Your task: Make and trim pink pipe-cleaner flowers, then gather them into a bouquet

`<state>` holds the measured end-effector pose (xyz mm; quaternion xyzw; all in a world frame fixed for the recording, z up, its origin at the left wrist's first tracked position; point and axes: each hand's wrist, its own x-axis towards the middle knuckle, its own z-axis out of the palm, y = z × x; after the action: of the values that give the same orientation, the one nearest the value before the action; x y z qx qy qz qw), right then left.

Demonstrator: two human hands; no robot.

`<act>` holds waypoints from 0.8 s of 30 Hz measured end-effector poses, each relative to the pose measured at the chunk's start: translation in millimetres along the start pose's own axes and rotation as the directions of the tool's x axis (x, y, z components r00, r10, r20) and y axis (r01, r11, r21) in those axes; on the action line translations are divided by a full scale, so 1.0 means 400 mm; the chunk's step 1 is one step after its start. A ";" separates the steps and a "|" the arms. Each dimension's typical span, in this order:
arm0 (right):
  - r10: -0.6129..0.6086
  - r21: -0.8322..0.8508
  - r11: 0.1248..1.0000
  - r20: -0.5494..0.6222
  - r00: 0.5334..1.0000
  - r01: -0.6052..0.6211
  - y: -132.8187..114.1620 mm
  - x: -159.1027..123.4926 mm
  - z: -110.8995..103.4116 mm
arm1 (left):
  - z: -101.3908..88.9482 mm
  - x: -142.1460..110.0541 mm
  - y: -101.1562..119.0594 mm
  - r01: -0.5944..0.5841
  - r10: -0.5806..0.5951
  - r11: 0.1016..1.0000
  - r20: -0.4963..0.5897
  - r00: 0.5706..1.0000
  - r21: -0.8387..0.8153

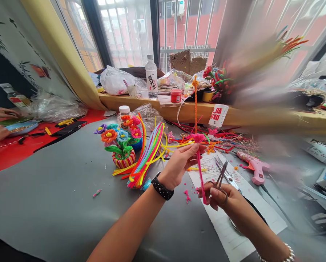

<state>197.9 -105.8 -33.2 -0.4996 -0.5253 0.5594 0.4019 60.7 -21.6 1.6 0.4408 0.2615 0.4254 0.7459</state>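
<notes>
Flower: pink; at left hand, fingertips pinched at its base;
Stem: pink; long axis near upright, below left hand;
Right hand: closed round scissors; nearer stem's lower end; contact there cannot be told

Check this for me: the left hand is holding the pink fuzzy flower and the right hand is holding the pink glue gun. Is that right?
Not quite. In the head view, the right hand holds scissors; the pink glue gun lies on the table. The left hand does hold the pink fuzzy flower.
</notes>
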 end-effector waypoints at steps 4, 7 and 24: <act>-0.002 0.077 0.997 0.080 0.997 -0.005 0.003 -0.003 0.000 | 0.000 0.000 -0.004 -0.014 0.014 1.000 0.025 1.000 0.001; 0.023 0.067 0.997 0.056 0.998 -0.027 0.000 -0.002 0.003 | 0.003 0.000 -0.005 -0.005 0.005 1.000 0.023 1.000 0.001; -0.030 -0.010 1.000 -0.016 0.999 0.030 -0.009 0.003 -0.002 | 0.026 -0.004 -0.003 -0.004 0.010 0.997 -0.077 0.997 0.083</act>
<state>198.2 -103.9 -29.9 -0.4980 -0.5321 0.5469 0.4119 68.5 -27.9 5.5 0.4554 0.3060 0.4336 0.7148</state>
